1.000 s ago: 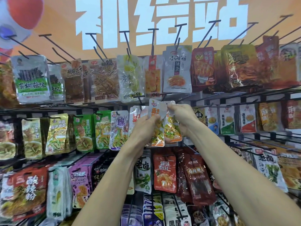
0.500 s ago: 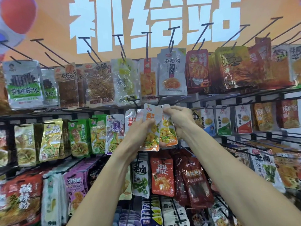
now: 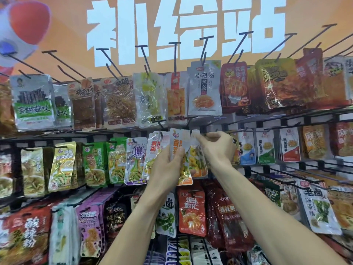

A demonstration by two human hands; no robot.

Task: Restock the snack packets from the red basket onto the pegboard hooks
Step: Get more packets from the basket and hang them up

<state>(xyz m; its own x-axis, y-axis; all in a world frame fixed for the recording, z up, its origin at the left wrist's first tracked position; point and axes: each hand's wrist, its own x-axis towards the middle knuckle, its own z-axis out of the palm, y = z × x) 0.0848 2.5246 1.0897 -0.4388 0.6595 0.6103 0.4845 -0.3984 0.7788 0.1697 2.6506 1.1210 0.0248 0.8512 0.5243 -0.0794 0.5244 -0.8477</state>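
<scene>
Both hands up at middle row of pegboard rack [image 3: 286, 121]. Left hand [image 3: 168, 167] grips orange snack packet [image 3: 180, 150] by its middle, fingers and thumb curled round it, packet upright with top edge level with a hook tip. Right hand [image 3: 217, 148] pinches the top corner of the packets just behind it, thumb and forefinger together. Same-type packets hang just left. Purple packet [image 3: 136, 161] further left. Red basket out of view.
</scene>
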